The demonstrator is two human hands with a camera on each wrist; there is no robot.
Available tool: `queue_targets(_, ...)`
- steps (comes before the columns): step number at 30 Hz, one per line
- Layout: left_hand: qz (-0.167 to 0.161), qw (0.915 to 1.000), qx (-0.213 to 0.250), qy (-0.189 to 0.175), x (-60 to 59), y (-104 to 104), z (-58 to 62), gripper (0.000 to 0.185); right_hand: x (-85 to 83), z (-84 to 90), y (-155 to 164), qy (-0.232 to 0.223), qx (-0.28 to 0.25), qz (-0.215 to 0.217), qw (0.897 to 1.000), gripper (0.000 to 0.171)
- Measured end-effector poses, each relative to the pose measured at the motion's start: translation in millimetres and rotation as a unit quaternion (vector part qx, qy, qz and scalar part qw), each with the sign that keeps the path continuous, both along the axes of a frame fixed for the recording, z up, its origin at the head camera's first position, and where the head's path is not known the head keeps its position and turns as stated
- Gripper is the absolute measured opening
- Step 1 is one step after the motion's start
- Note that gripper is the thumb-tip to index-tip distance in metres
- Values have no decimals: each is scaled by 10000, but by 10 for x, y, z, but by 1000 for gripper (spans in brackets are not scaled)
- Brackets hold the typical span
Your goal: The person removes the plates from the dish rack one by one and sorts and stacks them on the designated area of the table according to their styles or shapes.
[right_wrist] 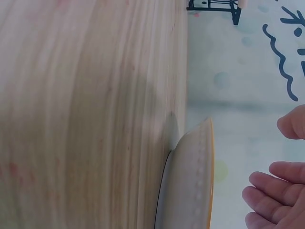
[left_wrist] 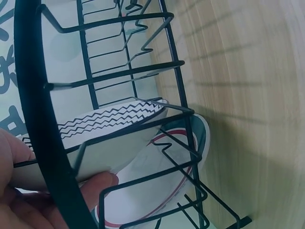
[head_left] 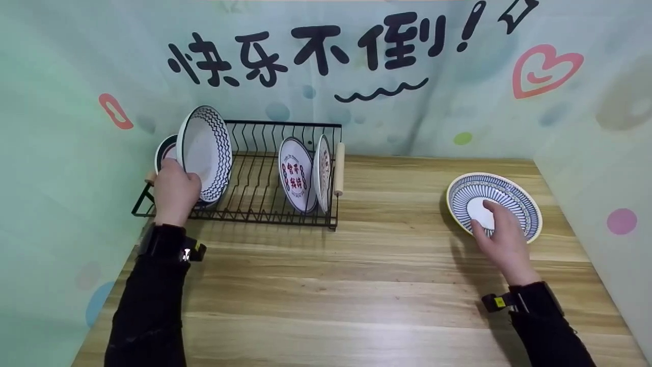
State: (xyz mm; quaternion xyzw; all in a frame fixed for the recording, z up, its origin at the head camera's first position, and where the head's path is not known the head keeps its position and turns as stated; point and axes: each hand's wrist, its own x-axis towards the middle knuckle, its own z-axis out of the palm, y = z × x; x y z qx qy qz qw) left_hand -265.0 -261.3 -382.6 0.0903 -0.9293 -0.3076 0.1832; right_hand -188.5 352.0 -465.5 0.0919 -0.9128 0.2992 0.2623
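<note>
My left hand (head_left: 175, 193) grips the rim of a white deep plate (head_left: 204, 148) with black wavy lines, which stands on edge in the left part of a black wire dish rack (head_left: 254, 219). The left wrist view shows fingers and thumb on either side of this plate (left_wrist: 109, 119), behind the rack's wires. Beside it leans a dark-rimmed plate with a red ring (left_wrist: 157, 176), partly hidden in the head view. My right hand (head_left: 504, 237) hovers over a blue-striped plate (head_left: 461, 196) lying on the table. Its fingers are loosely bent and apart from the plate (right_wrist: 190, 176).
Two white plates stand in the rack's right part: one with red characters (head_left: 295, 178), another (head_left: 322, 173) beside the wooden handle (head_left: 340, 168). The wooden table (head_left: 326, 295) meets a printed cloth backdrop (head_left: 387, 122) at the back and both sides.
</note>
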Motion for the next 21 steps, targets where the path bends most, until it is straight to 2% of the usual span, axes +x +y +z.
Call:
queue_targets(6,-61,10000,-39,0,-13,5,-6,34,-11,-4,-54,25,-7,83,10000,46)
queue_targets(13,-105,9997,205,-52,-36,-28,-25,41,-33,4,-185,49,-19,284,9996,45)
queue_targets(21,-39,9996,256,80,10,3,-36,38,-39,15,-299,65,18,452,9990,46)
